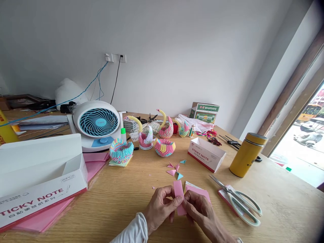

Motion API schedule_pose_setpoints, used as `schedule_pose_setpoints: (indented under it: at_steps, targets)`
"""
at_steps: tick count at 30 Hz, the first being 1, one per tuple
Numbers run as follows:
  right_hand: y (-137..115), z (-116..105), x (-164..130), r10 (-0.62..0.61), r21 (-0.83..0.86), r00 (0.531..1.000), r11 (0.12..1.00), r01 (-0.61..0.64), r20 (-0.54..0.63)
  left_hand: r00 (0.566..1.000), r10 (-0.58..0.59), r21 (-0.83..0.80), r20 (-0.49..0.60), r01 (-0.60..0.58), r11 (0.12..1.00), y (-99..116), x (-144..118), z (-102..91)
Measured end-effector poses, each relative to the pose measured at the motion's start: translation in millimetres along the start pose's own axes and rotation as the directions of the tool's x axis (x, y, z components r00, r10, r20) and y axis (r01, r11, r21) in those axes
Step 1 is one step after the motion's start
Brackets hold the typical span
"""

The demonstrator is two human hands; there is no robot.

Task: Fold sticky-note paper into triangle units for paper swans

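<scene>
**Pink Strip Takes Shape Among Paper Swans**

Two bare hands meet low over a pale wood-grain counter (pixel 121 199), pinching a narrow pink paper strip (pixel 179 190) between them. The left hand (pixel 160 209) pins the strip's left edge with thumb and forefinger pressed together; the right hand (pixel 199 211) closes on its lower right edge in the same way, so the strip stands nearly upright and taut, a hold that appears suited to creasing it. Its surface is matte and flat, its corners square.

Just beyond the right hand's fingers (pixel 189 202) lies a small stack of pink sheets (pixel 199 191), within easy reach. A little further off sit folded paper triangles (pixel 174 170) in pink and teal, loose and scattered. To the right of the fingers rest pale-handled scissors (pixel 238 199) with steel blades, lying on a pink pad. Past them stands a yellow metal flask (pixel 246 155), smooth and cylindrical, and an open white sticky note box (pixel 206 154).

Far beyond the fingers, modular paper swans (pixel 165 130) and ridged, bowl-shaped bases (pixel 121 151) line up before a round white desk fan (pixel 97 123). To the left lies a larger sticky note carton (pixel 40 189) over wide pink sheets.
</scene>
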State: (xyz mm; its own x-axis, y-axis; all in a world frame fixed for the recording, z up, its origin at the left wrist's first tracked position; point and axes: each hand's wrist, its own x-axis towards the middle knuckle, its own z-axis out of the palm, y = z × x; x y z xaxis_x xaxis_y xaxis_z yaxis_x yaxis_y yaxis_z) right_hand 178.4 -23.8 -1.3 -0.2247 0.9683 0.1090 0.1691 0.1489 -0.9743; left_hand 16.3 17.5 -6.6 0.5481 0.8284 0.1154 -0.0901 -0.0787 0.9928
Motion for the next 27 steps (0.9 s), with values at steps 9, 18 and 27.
schedule_pose_setpoints:
  at_steps: [9, 18, 27]
  targets:
    - [-2, 3, 2, 0.000, 0.111, 0.998, 0.994, 0.006, -0.058, 1.000, 0.012, 0.076, -0.024, -0.010, 0.997, -1, 1, -1.4]
    - [15, -1, 7, -0.017, 0.099, 0.994, 0.995, 0.028, -0.111, 1.000, -0.009, 0.034, -0.002, 0.009, 0.999, -5, 0, -0.7]
    - [9, 0, 8, 0.014, 0.163, 0.996, 0.987, 0.002, -0.092, 0.996, 0.007, -0.002, -0.086, -0.007, 1.000, 5, -1, 4.6]
